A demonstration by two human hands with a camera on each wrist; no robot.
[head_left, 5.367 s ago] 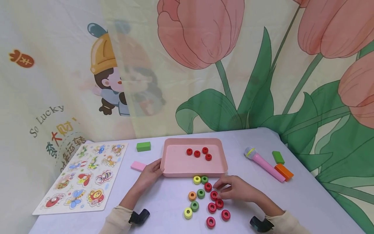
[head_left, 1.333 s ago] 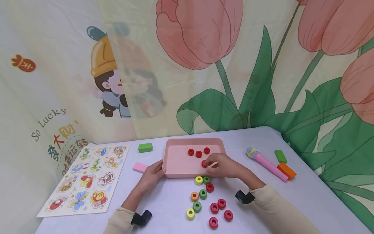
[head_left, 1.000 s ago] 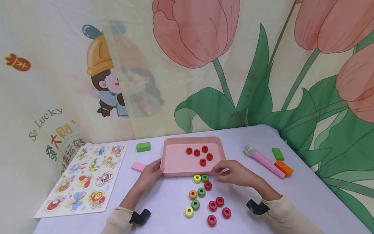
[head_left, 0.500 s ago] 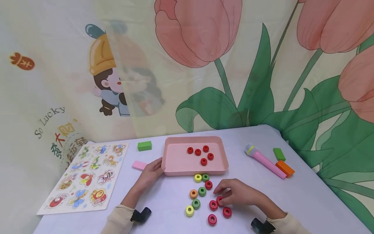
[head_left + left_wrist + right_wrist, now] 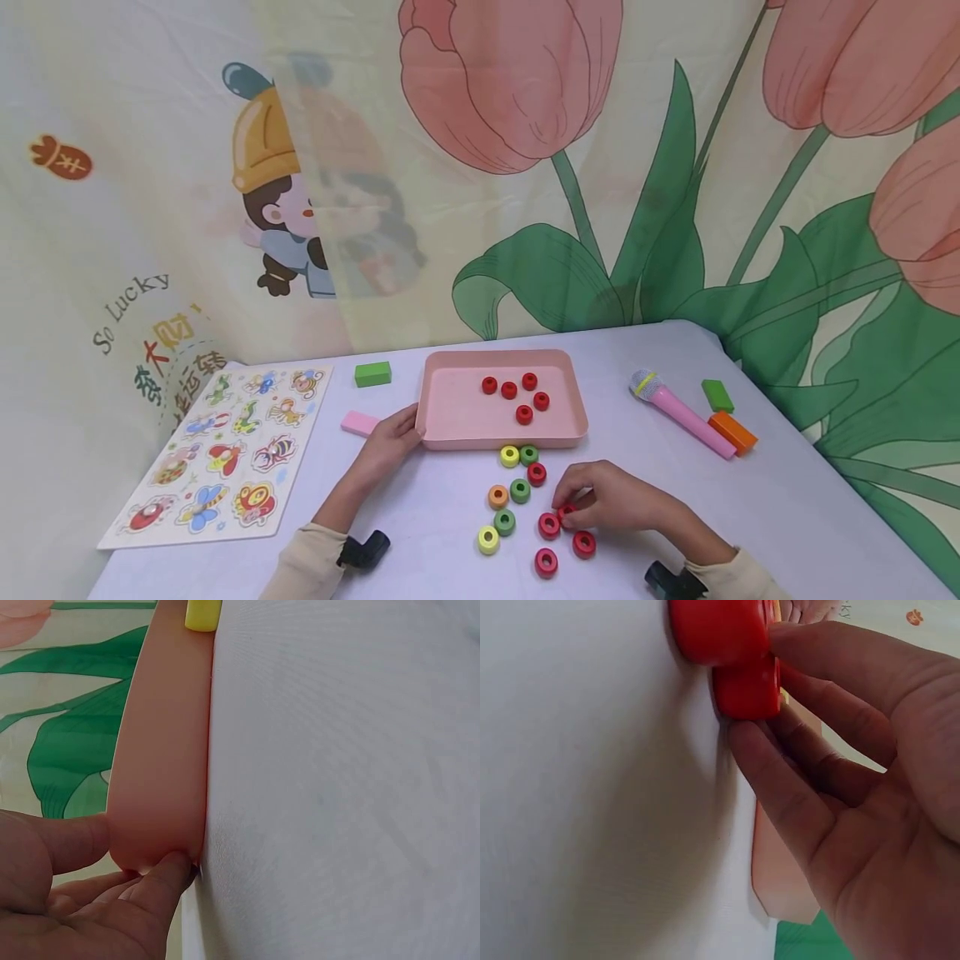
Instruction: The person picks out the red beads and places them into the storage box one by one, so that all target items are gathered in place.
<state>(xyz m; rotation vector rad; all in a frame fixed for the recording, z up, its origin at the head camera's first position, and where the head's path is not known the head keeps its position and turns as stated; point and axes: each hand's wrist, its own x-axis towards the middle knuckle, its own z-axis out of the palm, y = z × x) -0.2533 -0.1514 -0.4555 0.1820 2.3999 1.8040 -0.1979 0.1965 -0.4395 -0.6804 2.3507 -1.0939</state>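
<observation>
My left hand [image 5: 384, 448] grips the near left corner of the pink tray [image 5: 456, 412]. In the left wrist view, the thumb lies at the tray's rim and the fingertips [image 5: 176, 870] press against its lower edge. Several red beads lie inside the tray. My right hand [image 5: 611, 497] is down at the loose beads in front of it, pinching a red bead [image 5: 567, 510] between thumb and fingers. A second red bead [image 5: 549, 526] sits right beside that one. In the right wrist view, the pinched red bead [image 5: 746, 691] is partly covered by the nearer one.
Yellow, green and orange beads [image 5: 498, 497] lie left of the red ones. A pink toy microphone [image 5: 686, 417], an orange block [image 5: 733, 432] and a green block [image 5: 717, 396] are at the right. At the left are an insect puzzle board [image 5: 225, 458], a pink block [image 5: 359, 422] and another green block [image 5: 372, 374].
My right hand took a red bead from the table, set it in the tray, came back toward me and closed on another red bead. The left hand stayed at the tray corner.
</observation>
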